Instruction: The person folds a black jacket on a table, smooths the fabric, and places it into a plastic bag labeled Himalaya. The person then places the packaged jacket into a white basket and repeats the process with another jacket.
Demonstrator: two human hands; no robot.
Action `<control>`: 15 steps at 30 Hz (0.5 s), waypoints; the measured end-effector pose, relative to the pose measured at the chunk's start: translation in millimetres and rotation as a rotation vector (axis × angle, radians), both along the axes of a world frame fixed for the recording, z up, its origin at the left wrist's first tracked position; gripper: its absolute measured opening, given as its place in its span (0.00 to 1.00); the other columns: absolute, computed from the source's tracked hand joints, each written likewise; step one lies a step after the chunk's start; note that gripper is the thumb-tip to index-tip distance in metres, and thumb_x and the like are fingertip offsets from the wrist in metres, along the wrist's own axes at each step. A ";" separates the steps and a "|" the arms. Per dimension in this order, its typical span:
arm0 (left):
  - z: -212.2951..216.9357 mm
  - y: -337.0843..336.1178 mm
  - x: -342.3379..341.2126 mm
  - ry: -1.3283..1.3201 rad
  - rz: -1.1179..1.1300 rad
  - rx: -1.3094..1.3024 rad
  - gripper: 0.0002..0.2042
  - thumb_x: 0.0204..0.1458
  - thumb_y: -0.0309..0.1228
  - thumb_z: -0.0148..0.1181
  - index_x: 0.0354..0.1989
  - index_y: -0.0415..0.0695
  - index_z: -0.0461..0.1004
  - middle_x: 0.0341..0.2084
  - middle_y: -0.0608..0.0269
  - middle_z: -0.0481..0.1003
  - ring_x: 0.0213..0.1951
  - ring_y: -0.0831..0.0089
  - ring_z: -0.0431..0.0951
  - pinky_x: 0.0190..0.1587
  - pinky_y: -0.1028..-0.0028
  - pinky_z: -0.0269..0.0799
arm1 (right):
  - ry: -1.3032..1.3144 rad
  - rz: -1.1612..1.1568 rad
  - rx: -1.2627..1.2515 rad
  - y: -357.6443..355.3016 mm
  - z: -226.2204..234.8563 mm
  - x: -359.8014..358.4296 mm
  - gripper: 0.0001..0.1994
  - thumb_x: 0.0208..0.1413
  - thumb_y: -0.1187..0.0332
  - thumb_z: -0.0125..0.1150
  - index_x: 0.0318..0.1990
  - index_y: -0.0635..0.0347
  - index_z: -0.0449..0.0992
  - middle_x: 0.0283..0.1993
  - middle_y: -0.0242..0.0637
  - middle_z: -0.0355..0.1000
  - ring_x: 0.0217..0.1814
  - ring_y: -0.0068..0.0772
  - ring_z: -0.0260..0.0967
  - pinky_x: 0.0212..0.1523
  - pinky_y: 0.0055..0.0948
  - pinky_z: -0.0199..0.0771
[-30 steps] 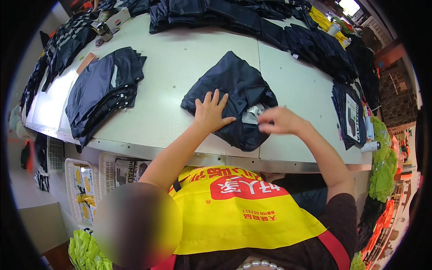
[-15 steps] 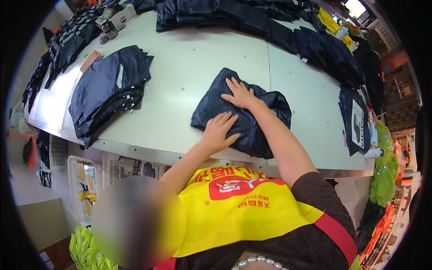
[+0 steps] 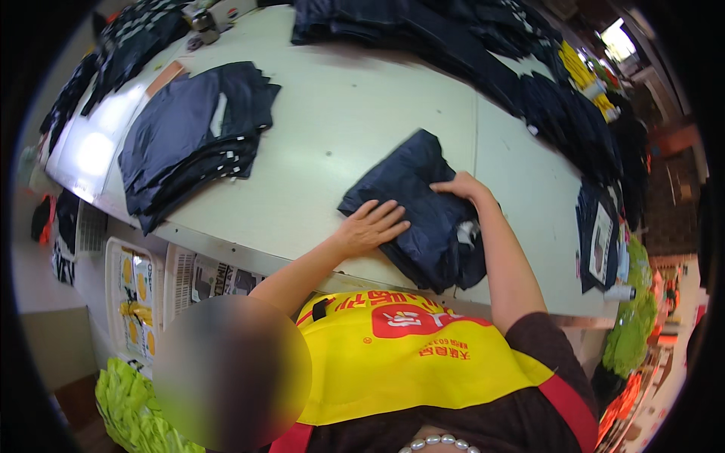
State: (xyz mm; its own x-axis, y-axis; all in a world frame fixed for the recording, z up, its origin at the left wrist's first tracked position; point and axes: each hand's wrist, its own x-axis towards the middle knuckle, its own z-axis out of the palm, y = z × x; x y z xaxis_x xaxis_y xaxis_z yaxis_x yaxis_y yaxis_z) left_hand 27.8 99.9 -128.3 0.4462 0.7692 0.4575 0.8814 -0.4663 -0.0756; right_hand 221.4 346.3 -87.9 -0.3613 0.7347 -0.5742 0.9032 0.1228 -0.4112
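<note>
A folded dark navy garment (image 3: 411, 192) of thin, slightly shiny cloth lies near the table's front edge, its lower right part bunched. Something white (image 3: 468, 232), perhaps a label or lining, shows in those folds. My left hand (image 3: 371, 226) rests on the garment's left edge, palm down with fingers outstretched. At the right edge, my right hand (image 3: 464, 186) has its fingers bent around the cloth. One digit points left across the top, while the others are partly hidden.
To the left sits a fanned stack of similar dark garments (image 3: 192, 132). More dark clothing (image 3: 400, 30) runs along the far side. A smaller pile with a printed card (image 3: 600, 241) stands at the right. Below the table's edge are white baskets (image 3: 113, 302) holding packages.
My right hand has moved from lying flat on the garment to its right edge. The garment's right side is more gathered, and white now shows there. The whole view has shifted slightly.
</note>
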 end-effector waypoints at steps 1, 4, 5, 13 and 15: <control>-2.2 4.0 -3.0 -0.004 -0.047 0.061 0.24 0.49 0.31 0.49 0.58 0.56 0.63 0.60 0.64 0.61 0.64 0.65 0.55 0.64 0.58 0.45 | -0.047 0.009 -0.020 -0.7 1.2 -0.9 0.37 0.30 0.45 0.73 0.38 0.76 0.76 0.34 0.46 0.75 0.35 0.36 0.73 0.37 0.33 0.72; 30.7 21.1 -5.4 -0.036 -0.303 -0.048 0.24 0.40 0.37 0.61 0.50 0.49 0.68 0.58 0.62 0.64 0.64 0.60 0.55 0.62 0.54 0.49 | 0.132 -0.054 -0.151 -13.3 3.3 12.4 0.29 0.41 0.54 0.70 0.44 0.71 0.75 0.39 0.44 0.75 0.37 0.34 0.73 0.41 0.33 0.73; 41.0 24.3 -5.5 0.010 -0.338 -0.085 0.28 0.34 0.42 0.66 0.47 0.48 0.69 0.56 0.61 0.65 0.62 0.58 0.58 0.62 0.55 0.49 | 0.205 -0.050 -0.169 -25.3 15.2 8.3 0.27 0.43 0.55 0.68 0.45 0.71 0.75 0.39 0.44 0.75 0.38 0.35 0.73 0.42 0.33 0.73; 37.9 69.3 33.0 -0.200 -0.302 -0.544 0.20 0.41 0.54 0.59 0.23 0.47 0.77 0.21 0.57 0.76 0.27 0.58 0.77 0.30 0.63 0.71 | 0.180 0.194 -0.133 -64.5 51.8 -6.4 0.45 0.47 0.37 0.53 0.61 0.71 0.56 0.58 0.54 0.63 0.61 0.45 0.61 0.59 0.34 0.59; 37.0 80.9 35.9 -0.205 -0.207 -0.589 0.19 0.41 0.52 0.59 0.20 0.47 0.78 0.20 0.57 0.77 0.26 0.57 0.78 0.30 0.63 0.72 | -0.085 0.460 0.147 -93.5 63.9 -21.1 0.52 0.30 0.33 0.63 0.52 0.74 0.63 0.51 0.59 0.66 0.55 0.52 0.64 0.56 0.40 0.61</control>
State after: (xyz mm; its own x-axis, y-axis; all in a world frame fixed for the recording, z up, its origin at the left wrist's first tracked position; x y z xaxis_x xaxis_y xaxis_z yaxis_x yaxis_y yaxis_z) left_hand 63.7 180.8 -91.4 0.5605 0.8245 0.0779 0.7382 -0.5399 0.4045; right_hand 200.3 252.7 -24.0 -0.6237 0.5855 -0.5179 0.7713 0.5683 -0.2866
